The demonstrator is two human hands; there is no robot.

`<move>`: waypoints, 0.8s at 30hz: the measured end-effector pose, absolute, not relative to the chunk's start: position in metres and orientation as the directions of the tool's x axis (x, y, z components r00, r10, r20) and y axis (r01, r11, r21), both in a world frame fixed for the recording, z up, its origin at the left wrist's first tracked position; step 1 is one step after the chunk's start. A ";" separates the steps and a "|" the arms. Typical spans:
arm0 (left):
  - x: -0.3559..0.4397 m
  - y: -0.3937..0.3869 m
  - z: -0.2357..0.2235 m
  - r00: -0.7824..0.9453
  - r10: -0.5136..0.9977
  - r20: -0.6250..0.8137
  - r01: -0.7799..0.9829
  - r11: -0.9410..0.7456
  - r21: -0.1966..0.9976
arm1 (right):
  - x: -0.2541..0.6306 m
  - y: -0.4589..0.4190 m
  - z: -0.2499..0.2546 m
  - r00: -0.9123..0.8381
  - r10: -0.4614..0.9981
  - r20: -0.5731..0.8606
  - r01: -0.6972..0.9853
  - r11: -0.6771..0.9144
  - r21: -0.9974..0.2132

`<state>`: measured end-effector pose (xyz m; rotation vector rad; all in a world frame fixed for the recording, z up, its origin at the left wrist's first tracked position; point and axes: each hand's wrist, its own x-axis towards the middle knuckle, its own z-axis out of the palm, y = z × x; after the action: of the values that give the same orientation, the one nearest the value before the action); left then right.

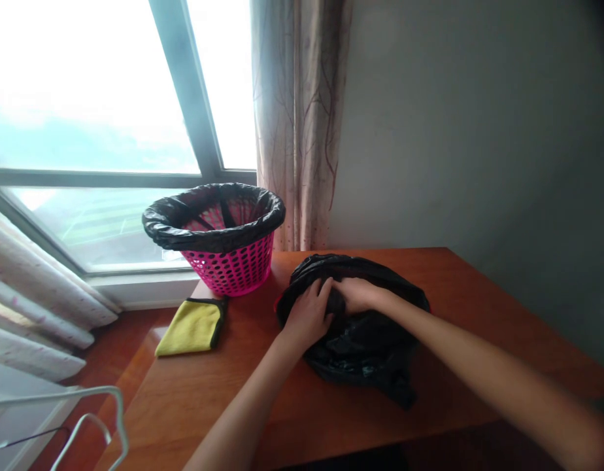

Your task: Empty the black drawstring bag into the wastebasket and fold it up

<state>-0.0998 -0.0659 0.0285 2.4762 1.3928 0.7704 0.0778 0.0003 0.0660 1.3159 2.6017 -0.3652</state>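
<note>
A black garbage bag [365, 347] is spread over something on the wooden table, its loose edge hanging toward me. Slivers of red show at the bag's left and right sides, but the thing beneath is mostly hidden. My left hand [309, 313] is closed on bunched plastic near the middle of the bag. Close beside it, my right hand [361, 294] reaches in from the right with its fingers bent into the same dark bunch; their tips are hidden. Behind and to the left stands a pink perforated basket [233, 267], lined with another black bag [208, 241] folded over its rim.
On the table's left edge lies a folded yellow cloth [190, 326] with dark trim. A white metal frame [99, 392] rises at the lower left. Behind the wooden table [253, 399] are a window, a patterned curtain [302, 131] and a grey wall [453, 131].
</note>
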 end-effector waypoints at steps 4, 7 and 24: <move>-0.101 -0.065 0.023 0.392 0.842 0.370 0.692 -0.535 0.485 | 0.078 -0.015 0.066 -0.524 0.824 -0.213 0.851 0.516 -0.098; -0.107 -0.066 0.021 0.381 0.830 0.409 0.644 -0.555 0.526 | 0.080 -0.028 0.063 -0.494 0.858 -0.144 0.870 0.487 -0.079; -0.115 -0.064 0.004 0.391 0.831 0.395 0.555 -0.555 0.620 | 0.086 -0.037 0.057 -0.516 0.808 -0.283 0.855 0.508 -0.110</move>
<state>-0.1149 -0.0636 0.0044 2.2658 1.1968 0.9755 0.0857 -0.0373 0.0571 1.4262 2.5531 -0.3503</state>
